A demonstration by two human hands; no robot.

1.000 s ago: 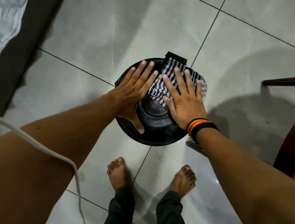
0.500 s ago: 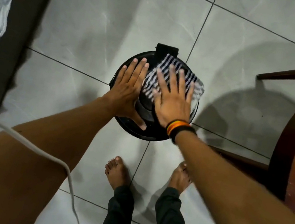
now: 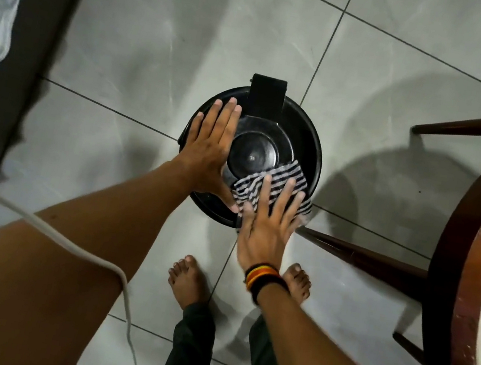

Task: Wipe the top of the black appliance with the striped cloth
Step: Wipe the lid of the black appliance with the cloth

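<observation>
The black appliance (image 3: 250, 155) stood on the tiled floor (image 3: 151, 24) with the striped cloth (image 3: 277, 185) lying on its near-right rim, directly under the right hand (image 3: 266, 228). That hand's grip was released: fingers flat and spread, pressing the cloth down, not clutching it. The left hand (image 3: 210, 148), also flat and unclenched, rested on the lid's left side, steadying it. To wipe well, the right palm probably needed even pressure and overlapping sweeps away from itself, across the raised centre disc (image 3: 253, 152) toward the far hinge (image 3: 267, 91).
</observation>
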